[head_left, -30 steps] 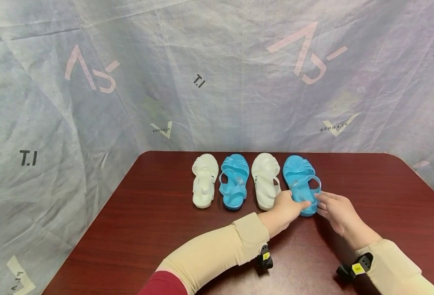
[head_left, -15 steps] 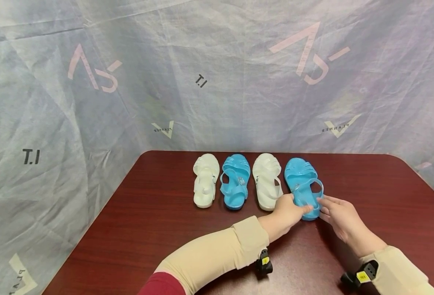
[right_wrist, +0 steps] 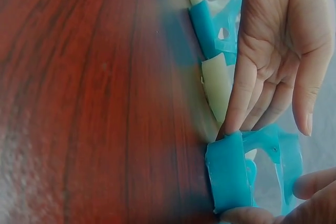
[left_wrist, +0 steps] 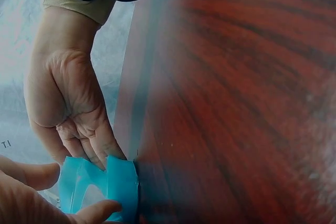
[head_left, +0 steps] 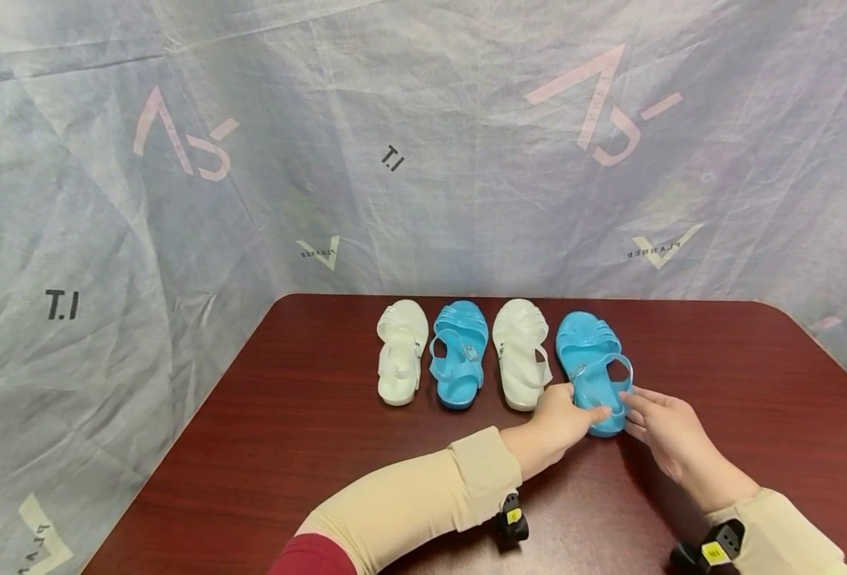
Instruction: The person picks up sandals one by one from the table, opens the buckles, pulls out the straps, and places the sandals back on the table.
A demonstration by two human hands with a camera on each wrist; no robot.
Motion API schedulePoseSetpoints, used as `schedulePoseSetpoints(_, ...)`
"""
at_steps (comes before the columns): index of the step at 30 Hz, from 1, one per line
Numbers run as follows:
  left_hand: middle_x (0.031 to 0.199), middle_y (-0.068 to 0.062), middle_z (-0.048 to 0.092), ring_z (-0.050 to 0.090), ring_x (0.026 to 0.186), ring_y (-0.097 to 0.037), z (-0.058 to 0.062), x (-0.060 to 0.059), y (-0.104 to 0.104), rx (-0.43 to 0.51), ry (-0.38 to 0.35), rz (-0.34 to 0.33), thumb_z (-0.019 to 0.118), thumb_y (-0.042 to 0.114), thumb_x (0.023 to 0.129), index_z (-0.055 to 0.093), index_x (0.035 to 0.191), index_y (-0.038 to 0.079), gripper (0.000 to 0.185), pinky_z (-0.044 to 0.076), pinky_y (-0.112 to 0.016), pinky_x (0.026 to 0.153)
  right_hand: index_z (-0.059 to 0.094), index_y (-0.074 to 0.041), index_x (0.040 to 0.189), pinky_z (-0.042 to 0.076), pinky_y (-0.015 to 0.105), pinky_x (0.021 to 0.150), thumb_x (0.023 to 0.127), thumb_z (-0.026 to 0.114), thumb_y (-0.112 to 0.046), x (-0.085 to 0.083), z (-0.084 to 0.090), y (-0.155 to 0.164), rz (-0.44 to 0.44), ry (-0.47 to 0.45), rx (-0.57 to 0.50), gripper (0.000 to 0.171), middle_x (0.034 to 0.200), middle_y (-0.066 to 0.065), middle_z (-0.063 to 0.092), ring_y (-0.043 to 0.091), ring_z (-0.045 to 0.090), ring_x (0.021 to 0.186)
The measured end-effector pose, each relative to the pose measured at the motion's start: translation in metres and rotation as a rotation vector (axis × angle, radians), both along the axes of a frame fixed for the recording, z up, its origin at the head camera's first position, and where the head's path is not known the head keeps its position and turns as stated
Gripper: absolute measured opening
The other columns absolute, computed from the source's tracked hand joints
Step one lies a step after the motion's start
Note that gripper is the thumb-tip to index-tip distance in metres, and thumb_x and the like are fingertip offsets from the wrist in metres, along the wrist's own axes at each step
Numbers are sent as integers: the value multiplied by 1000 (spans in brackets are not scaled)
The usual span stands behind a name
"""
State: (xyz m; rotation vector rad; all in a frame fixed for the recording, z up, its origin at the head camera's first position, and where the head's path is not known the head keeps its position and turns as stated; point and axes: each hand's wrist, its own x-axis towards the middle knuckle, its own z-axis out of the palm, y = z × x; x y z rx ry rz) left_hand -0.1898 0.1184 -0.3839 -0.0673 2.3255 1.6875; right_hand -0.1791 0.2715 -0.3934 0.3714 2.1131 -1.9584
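Note:
Four jelly sandals stand in a row on the dark red table (head_left: 308, 447). From the left they are a white sandal (head_left: 400, 351), a blue sandal (head_left: 458, 351), a second white sandal (head_left: 518, 347) and a second blue sandal (head_left: 587, 347). Both hands are at the heel of the rightmost blue sandal. My left hand (head_left: 563, 411) holds the heel between thumb and fingers; the thumb lies across the heel's back. My right hand (head_left: 657, 415) touches the heel's right side with straight fingers. The left wrist view shows the right hand (left_wrist: 68, 103) with its fingertips against the blue heel (left_wrist: 118, 182).
A grey printed sheet (head_left: 423, 160) hangs behind and to the left of the table. The table's rounded far corners and left edge are in view. The right wrist view shows the neighbouring white sandal (right_wrist: 218, 85) close beside the held heel (right_wrist: 228, 174).
The rightmost blue sandal has slid a little toward me, with both hands staying at its heel. The other three sandals have not moved.

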Motion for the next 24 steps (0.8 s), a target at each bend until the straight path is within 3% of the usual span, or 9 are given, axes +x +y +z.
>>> schedulePoseSetpoints(3, 121, -9, 64, 59, 107, -14, 0, 1, -1, -14, 3, -8, 78, 18, 82, 59, 127, -3, 53, 53, -32, 90, 10, 12, 149, 50, 26, 94, 103, 44, -27, 2, 0, 0, -3, 0, 1, 69, 157, 31, 9, -4, 56, 98)
schedulePoseSetpoints(13, 133, -10, 59, 55, 120, -16, -1, 6, -5, -16, -7, -34, 77, 19, 83, 54, 134, -2, 60, 50, -33, 96, 9, 10, 150, 53, 15, 81, 104, 42, -28, 8, -1, -3, -8, -2, 7, 68, 158, 30, 8, -10, 54, 93)
schedulePoseSetpoints(19, 134, -8, 59, 55, 122, -16, -2, 8, -6, -27, -11, -47, 77, 20, 83, 54, 135, 0, 60, 50, -34, 97, 8, 10, 150, 53, 19, 87, 103, 43, -30, 11, -4, -2, -6, -6, 24, 72, 158, 29, 8, 5, 53, 116)
schedulePoseSetpoints(22, 134, -7, 59, 56, 120, -15, -1, 10, -6, -21, -13, -46, 78, 20, 83, 54, 134, 0, 60, 50, -33, 96, 6, 9, 150, 53, 16, 83, 103, 44, -31, 12, -5, -2, -11, -12, 30, 73, 158, 28, 7, 18, 45, 130)
schedulePoseSetpoints(24, 131, -6, 61, 57, 117, -14, -1, 12, -6, -18, -12, -48, 78, 20, 82, 55, 133, 0, 60, 51, -32, 93, 5, 9, 150, 53, 16, 81, 103, 43, -31, 13, -5, -2, -19, -13, 22, 73, 158, 29, 7, 27, 32, 138)
